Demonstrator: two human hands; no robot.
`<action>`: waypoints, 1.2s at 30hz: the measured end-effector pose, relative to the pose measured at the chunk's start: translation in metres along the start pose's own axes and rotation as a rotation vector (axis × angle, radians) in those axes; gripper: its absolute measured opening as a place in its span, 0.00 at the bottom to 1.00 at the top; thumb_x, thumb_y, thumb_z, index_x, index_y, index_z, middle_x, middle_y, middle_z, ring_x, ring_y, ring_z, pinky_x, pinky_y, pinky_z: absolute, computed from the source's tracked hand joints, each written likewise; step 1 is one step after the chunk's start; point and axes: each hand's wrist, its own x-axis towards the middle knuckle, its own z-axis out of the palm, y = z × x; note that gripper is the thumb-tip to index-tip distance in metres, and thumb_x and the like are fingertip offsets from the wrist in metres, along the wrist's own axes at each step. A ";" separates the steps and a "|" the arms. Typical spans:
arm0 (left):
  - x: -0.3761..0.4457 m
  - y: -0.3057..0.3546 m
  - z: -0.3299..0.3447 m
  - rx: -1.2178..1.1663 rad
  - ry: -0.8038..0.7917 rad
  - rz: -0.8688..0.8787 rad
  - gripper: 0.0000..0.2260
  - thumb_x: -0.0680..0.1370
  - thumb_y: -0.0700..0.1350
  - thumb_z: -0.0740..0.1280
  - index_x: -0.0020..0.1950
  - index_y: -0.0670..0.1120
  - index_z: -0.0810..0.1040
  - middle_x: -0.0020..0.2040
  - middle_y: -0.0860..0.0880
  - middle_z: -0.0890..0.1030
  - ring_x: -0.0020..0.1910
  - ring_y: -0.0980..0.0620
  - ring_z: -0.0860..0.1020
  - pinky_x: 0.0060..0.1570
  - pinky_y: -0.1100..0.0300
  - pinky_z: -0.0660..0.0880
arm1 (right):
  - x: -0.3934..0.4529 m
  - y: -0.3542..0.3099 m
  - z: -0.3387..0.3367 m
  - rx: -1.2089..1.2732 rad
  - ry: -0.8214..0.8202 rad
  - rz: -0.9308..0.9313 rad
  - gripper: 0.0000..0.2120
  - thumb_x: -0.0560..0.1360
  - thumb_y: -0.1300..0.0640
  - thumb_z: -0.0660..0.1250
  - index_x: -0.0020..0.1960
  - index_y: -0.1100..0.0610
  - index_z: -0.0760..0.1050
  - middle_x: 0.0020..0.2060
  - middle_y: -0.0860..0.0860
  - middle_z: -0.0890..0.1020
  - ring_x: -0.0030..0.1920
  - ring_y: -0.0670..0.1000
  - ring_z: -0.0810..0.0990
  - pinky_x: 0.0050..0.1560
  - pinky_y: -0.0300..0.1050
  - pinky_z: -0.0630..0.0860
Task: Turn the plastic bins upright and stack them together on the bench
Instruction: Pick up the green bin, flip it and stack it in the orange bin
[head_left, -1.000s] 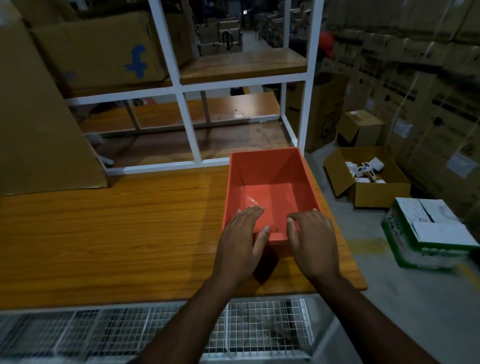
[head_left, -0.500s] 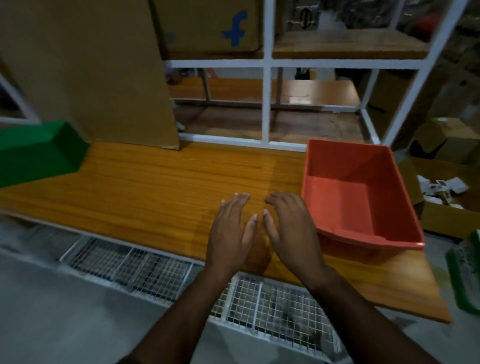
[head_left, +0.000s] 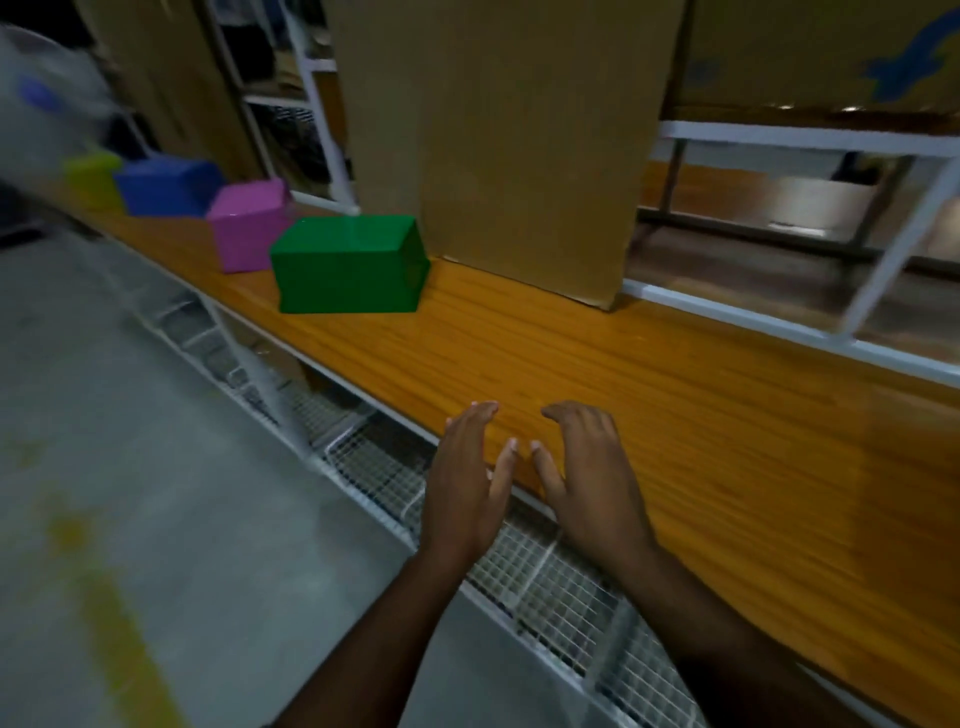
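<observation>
While my left hand (head_left: 464, 486) and right hand (head_left: 592, 480) hang flat and spread over the table's (head_left: 675, 395) near edge, holding nothing, I see lots of bare wood ahead. Far left, the green bin (head_left: 345, 265), pink bin (head_left: 249, 226), blue bin (head_left: 166, 187) and yellow bin (head_left: 93, 176) sit upside down in a row.

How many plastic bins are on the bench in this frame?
4, in a row along the bench, all upside down: green bin nearest, then pink bin, blue bin, and yellow-green bin farthest and blurred. More may lie outside the view.
</observation>
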 end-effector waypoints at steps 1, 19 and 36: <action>0.007 -0.013 -0.014 0.009 0.013 -0.013 0.21 0.83 0.54 0.60 0.74 0.49 0.69 0.72 0.50 0.73 0.74 0.53 0.67 0.70 0.44 0.67 | 0.011 -0.013 0.012 0.021 -0.002 -0.006 0.18 0.81 0.48 0.60 0.68 0.54 0.70 0.63 0.50 0.75 0.65 0.50 0.68 0.61 0.43 0.67; 0.166 -0.212 -0.133 0.098 0.214 -0.178 0.22 0.82 0.56 0.59 0.75 0.51 0.67 0.73 0.52 0.71 0.72 0.55 0.68 0.68 0.55 0.70 | 0.231 -0.108 0.214 0.268 -0.039 -0.033 0.19 0.79 0.50 0.62 0.68 0.55 0.68 0.63 0.52 0.74 0.64 0.50 0.69 0.58 0.40 0.64; 0.406 -0.365 -0.188 0.125 0.278 -0.205 0.21 0.81 0.48 0.65 0.73 0.45 0.68 0.66 0.47 0.74 0.64 0.55 0.70 0.60 0.63 0.66 | 0.440 -0.114 0.330 0.037 0.083 0.110 0.20 0.78 0.49 0.63 0.66 0.57 0.72 0.64 0.56 0.73 0.66 0.55 0.66 0.65 0.53 0.68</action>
